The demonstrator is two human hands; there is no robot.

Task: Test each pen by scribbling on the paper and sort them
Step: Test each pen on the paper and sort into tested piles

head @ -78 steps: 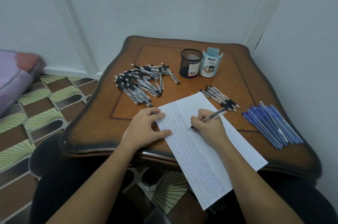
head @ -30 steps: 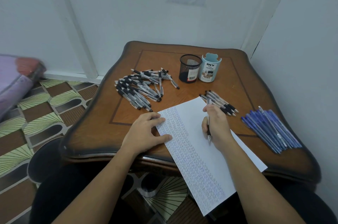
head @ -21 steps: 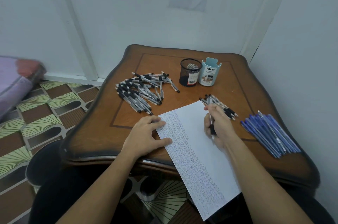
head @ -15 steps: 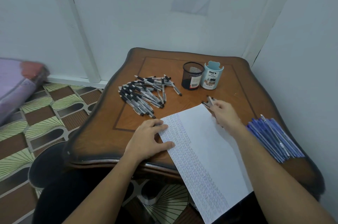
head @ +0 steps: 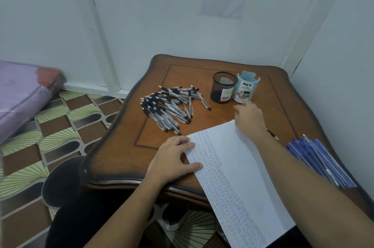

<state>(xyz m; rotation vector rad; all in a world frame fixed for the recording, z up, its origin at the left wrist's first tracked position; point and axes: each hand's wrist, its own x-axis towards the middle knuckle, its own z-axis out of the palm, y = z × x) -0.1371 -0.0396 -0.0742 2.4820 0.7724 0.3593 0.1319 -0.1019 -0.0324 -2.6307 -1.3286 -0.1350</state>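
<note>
Pens (head: 168, 108) look light, stiff and slick, best pinched at the black grip; left hand (head: 174, 158) lies spread-fingered on paper (head: 238, 166), and I cannot tell how the right hand (head: 250, 119) holds its fingers.

Left hand (head: 174, 159): we see it palm down, fingers straight and slightly spread, thumb out to the side, forearm coming in from lower left. Right hand (head: 250, 119): stretched forward, back of hand up, fingers pointing away from us, arm nearly straight from lower right. We can't tell whether its fingers hold anything, since their undersides are hidden.
</note>
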